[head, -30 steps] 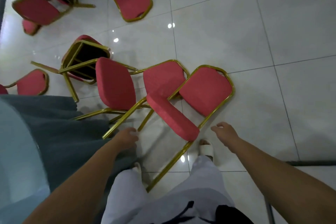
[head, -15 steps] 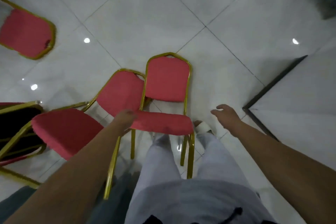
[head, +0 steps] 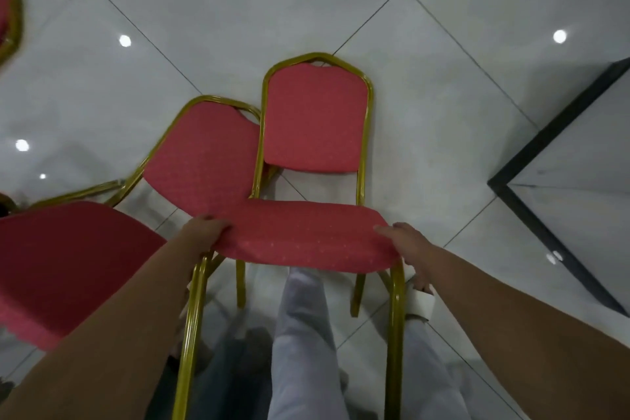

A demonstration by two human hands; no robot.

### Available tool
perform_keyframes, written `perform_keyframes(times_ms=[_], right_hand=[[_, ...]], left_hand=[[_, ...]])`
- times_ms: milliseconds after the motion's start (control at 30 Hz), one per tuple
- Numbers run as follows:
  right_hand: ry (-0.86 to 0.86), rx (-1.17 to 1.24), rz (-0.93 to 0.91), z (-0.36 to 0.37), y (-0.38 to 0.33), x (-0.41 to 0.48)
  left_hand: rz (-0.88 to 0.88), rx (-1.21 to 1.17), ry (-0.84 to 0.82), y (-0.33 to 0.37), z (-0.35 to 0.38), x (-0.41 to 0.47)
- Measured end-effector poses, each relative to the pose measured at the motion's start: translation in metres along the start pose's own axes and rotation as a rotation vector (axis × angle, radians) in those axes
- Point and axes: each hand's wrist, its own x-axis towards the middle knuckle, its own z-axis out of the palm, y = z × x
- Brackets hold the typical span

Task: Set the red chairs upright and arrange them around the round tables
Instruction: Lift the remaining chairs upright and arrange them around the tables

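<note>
**Both hands on the seat of the fallen chair**

Landmark: the near chair's seat (head: 306, 235). We order entries largest to smallest.

Floor (head: 443, 95): pale glossy tile all round the seat; a dark-edged panel (head: 545, 160) lies well to its right. No table in view.

Near chair: on its back, backrest (head: 315, 119) flat on the floor beyond the seat, gold legs (head: 192, 327) pointing toward us. Long axis runs straight away from the body. A second chair (head: 201, 160) lies just left of the seat, its backrest overlapping behind it; a third (head: 10, 17) is far to its upper left.

Left hand (head: 204, 230) is curled over the seat's left end, pinching the cushion edge. Right hand (head: 405, 242) lies against the right end, fingers loosely spread; we cannot tell whether it is gripping. Both are equally near.

Our judgement: the lift must rotate the backrest upward about the seat.

Writing or brands: none readable.
</note>
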Motion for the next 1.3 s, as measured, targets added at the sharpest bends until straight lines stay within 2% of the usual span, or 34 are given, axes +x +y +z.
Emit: perform_keyframes(times_ms=[133,300,400,533,667,800,967,1100,1233,1300], right_hand=[[-0.097,0.124,0.104,0.006,-0.001,0.051],[-0.173,0.191,0.251,0.005,0.000,0.077],[-0.171,0.213,0.240,-0.004,0.001,0.077],[-0.127,0.218,0.222,-0.032,-0.008,0.071],[-0.034,0.212,0.280,-0.081,-0.033,0.054],[0.031,0.232,0.205,-0.133,-0.053,0.023],[0.119,0.287,-0.060,-0.197,-0.085,-0.020],[0.198,0.416,-0.325,-0.241,-0.103,-0.035],[0.298,0.554,-0.536,-0.254,-0.092,-0.021],[0.330,0.568,-0.596,-0.244,-0.076,-0.009]], left_hand=[[-0.171,-0.014,-0.100,0.011,0.008,0.041],[-0.373,0.082,-0.249,0.023,0.006,0.067],[-0.394,0.072,-0.255,0.021,0.008,0.065],[-0.261,0.047,-0.206,0.043,0.017,0.052],[-0.151,0.079,-0.178,0.101,0.016,0.030],[-0.039,0.085,-0.135,0.164,0.015,-0.008],[0.205,0.049,-0.152,0.238,0.012,-0.054],[0.473,-0.097,-0.103,0.292,0.011,-0.083],[0.690,-0.245,0.010,0.309,0.026,-0.083],[0.770,-0.222,0.078,0.300,0.042,-0.072]])
